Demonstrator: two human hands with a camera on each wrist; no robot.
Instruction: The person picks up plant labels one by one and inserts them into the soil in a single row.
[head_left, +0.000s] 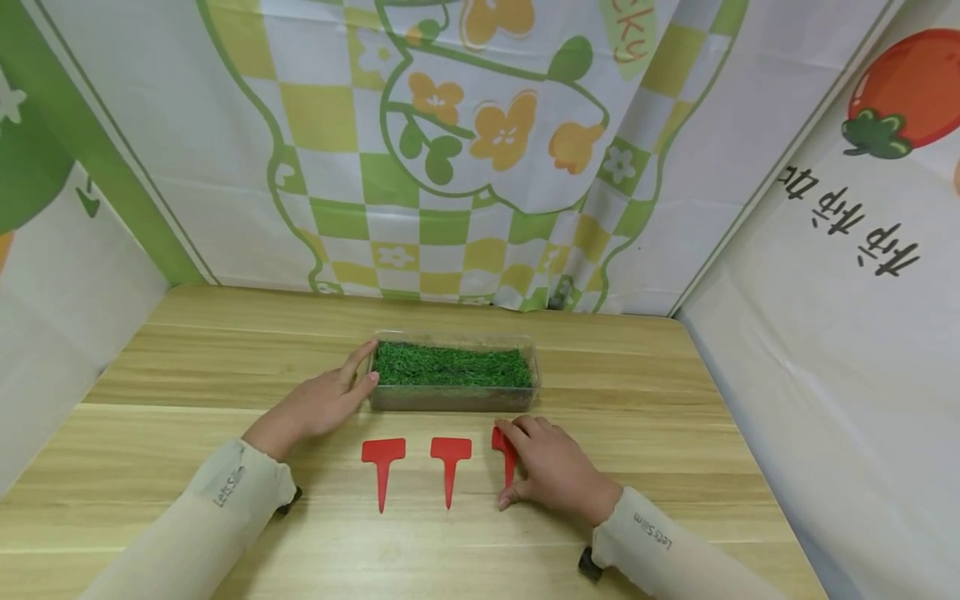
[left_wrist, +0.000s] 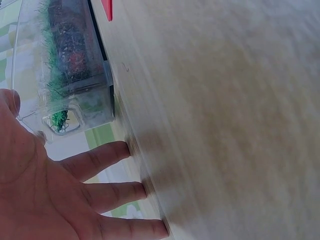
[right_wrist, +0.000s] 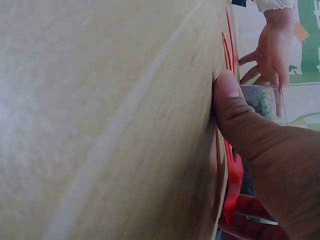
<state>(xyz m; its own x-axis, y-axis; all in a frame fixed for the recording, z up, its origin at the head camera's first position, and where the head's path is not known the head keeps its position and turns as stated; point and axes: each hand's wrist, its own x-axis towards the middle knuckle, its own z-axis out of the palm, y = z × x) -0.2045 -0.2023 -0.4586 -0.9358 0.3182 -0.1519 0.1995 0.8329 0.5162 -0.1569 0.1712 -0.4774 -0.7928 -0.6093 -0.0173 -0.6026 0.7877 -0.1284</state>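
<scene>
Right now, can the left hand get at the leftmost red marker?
Probably yes: the left hand is at the grass box, with only bare tabletop between the hand and that leftmost marker.

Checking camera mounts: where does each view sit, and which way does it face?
Head: on the head, facing forward and down at the table, clear box, green grass and three red markers; shows the left hand, right hand and sleeves.
Left wrist: on that wrist, facing past the left hand's palm side to the box's end and table.
Right wrist: on that wrist, facing along the tabletop; shows the right hand, left hand beyond.
Shared: head and right wrist both show both hands.
</scene>
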